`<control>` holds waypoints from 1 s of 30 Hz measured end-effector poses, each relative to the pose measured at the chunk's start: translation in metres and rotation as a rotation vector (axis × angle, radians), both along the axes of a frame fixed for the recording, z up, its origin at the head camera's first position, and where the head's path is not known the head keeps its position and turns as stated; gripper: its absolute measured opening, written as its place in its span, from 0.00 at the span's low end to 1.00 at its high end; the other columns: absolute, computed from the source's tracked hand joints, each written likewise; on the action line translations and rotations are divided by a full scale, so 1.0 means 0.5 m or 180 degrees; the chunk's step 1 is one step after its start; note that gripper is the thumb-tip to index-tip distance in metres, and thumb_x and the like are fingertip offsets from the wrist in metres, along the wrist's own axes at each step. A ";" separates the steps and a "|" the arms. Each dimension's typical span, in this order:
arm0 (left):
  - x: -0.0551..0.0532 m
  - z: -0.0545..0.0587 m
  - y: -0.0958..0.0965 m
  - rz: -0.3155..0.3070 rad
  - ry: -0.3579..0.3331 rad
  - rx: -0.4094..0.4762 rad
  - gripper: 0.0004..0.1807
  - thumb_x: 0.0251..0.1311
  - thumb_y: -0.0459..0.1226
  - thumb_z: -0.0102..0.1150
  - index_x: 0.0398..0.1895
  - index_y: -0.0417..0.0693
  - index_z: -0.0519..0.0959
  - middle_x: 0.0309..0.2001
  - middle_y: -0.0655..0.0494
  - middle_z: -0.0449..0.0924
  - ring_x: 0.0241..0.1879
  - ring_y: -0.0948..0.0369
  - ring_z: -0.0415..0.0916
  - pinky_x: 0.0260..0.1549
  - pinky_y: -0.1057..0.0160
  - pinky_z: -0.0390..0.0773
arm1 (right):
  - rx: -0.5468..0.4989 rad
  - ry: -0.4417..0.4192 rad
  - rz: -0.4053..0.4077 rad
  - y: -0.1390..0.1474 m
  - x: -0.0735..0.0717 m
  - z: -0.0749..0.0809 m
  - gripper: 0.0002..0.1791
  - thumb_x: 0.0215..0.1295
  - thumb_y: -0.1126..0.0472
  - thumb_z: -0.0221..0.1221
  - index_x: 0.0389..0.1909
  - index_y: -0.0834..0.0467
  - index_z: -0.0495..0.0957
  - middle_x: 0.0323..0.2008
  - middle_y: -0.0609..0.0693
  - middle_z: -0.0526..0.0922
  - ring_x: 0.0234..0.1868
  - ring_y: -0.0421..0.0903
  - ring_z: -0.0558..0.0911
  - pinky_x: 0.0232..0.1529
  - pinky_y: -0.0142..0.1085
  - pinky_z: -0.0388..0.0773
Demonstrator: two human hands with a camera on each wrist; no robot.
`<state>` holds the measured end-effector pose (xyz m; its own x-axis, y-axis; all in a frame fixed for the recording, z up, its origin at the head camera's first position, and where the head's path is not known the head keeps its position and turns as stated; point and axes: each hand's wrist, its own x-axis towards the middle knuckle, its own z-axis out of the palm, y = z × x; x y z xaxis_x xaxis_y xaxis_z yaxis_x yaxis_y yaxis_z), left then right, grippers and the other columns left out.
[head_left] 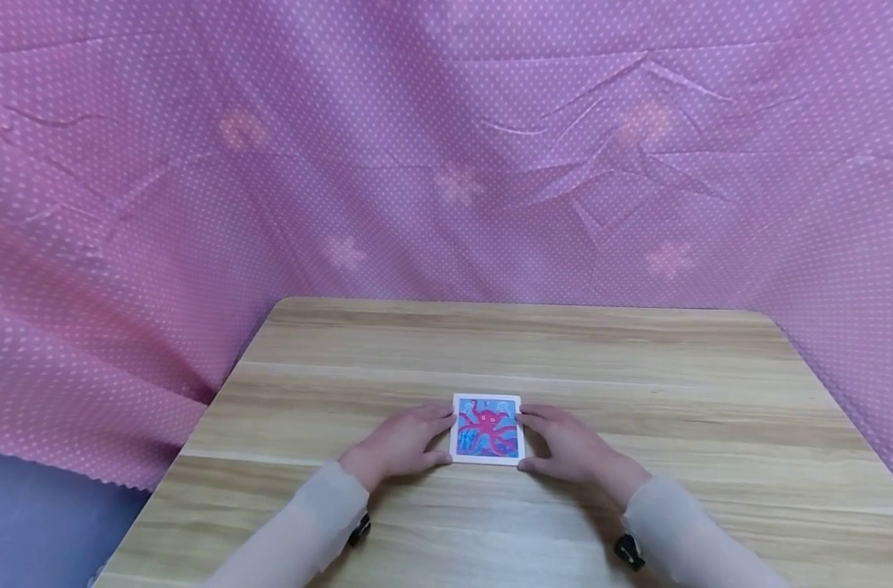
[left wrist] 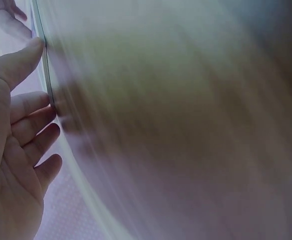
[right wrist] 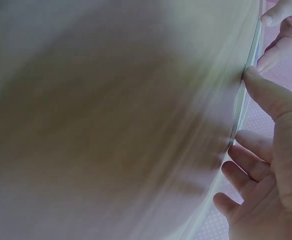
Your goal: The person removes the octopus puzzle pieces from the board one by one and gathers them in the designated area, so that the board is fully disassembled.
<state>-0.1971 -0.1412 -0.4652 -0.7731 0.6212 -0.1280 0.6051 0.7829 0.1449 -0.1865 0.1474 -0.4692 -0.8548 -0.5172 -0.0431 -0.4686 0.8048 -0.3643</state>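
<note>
A thin square octopus picture [head_left: 487, 430] lies flat on the wooden table, with a pink octopus on blue inside a white border. My left hand [head_left: 409, 441] touches its left side, thumb by the near corner and fingers farther up the edge. On the opposite side, my right hand [head_left: 567, 443] touches the right edge in much the same way. In the left wrist view, the thumb and fingertips of the left hand [left wrist: 16, 125] meet the thin edge, spread apart. The right wrist view has the right hand [right wrist: 270, 145] likewise along the edge, its lower fingers loosely bent.
The light wooden table [head_left: 637, 351] has rounded far corners. Pink dotted cloth [head_left: 446, 147] hangs behind it and at both sides. Both forearms wear pale sleeves, with a small black clip [head_left: 628, 552] below the right cuff and another black clip [head_left: 359, 529] at the left.
</note>
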 end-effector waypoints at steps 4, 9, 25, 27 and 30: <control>0.005 0.002 0.018 -0.0050 0.0022 -0.0022 0.37 0.62 0.57 0.55 0.69 0.48 0.65 0.70 0.54 0.61 0.69 0.57 0.56 0.65 0.57 0.58 | -0.0005 -0.0055 -0.0058 0.018 0.009 0.002 0.41 0.54 0.41 0.66 0.66 0.56 0.69 0.67 0.53 0.64 0.67 0.53 0.63 0.65 0.49 0.59; 0.010 0.002 0.036 -0.0119 0.0072 -0.0062 0.36 0.62 0.56 0.55 0.69 0.48 0.65 0.70 0.54 0.60 0.69 0.57 0.55 0.65 0.58 0.57 | -0.0029 -0.0024 -0.0048 0.036 0.018 0.001 0.41 0.54 0.42 0.67 0.65 0.57 0.69 0.67 0.53 0.64 0.67 0.53 0.63 0.65 0.50 0.61; 0.025 -0.004 0.075 -0.0246 0.0076 -0.0021 0.37 0.62 0.58 0.53 0.69 0.49 0.65 0.70 0.55 0.61 0.69 0.58 0.55 0.65 0.58 0.57 | -0.0052 0.0084 -0.0029 0.077 0.045 -0.008 0.41 0.53 0.40 0.66 0.64 0.59 0.71 0.64 0.55 0.68 0.65 0.55 0.66 0.63 0.51 0.63; 0.028 -0.004 0.078 -0.0261 0.0085 -0.0035 0.37 0.62 0.58 0.53 0.69 0.49 0.65 0.69 0.55 0.61 0.69 0.58 0.55 0.65 0.58 0.57 | -0.0050 0.0105 -0.0014 0.081 0.047 -0.009 0.41 0.53 0.40 0.66 0.64 0.59 0.71 0.64 0.55 0.68 0.64 0.55 0.66 0.63 0.51 0.63; 0.031 -0.002 0.082 -0.0277 0.0095 -0.0033 0.36 0.62 0.58 0.53 0.69 0.48 0.66 0.69 0.54 0.61 0.69 0.58 0.55 0.65 0.58 0.57 | -0.0068 0.0127 0.0003 0.085 0.051 -0.007 0.41 0.53 0.40 0.67 0.63 0.59 0.71 0.64 0.55 0.68 0.64 0.56 0.67 0.62 0.52 0.64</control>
